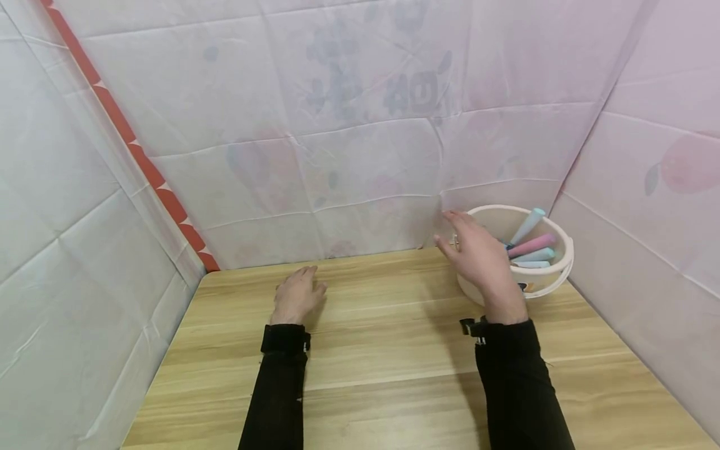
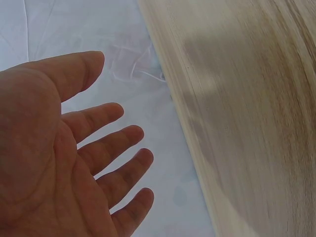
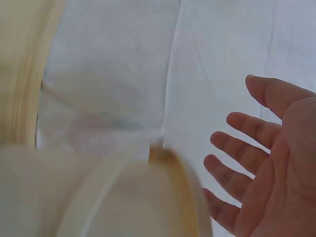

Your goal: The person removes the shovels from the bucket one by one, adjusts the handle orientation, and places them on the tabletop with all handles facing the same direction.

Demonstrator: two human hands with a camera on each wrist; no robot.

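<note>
Reaching: right hand, fingers spread and holding nothing, is hovering at the bucket rim in the table's far right corner; chalks inside. Left hand is resting loose, palm down. Advisable: descending straight, pinching one stick.

bucket blurred at right wrist, right hand hiding its near rim, sticks' lower ends hidden

Two arms in long black sleeves, fabric matte, snug to wrists. Left hand bare, no ring or glove; black band at cuff just behind it. Right hand bare; small black clip with pale edges on cuff just behind wrist. Wrist views: open palms, creases plain, nothing worn on fingers.
</note>
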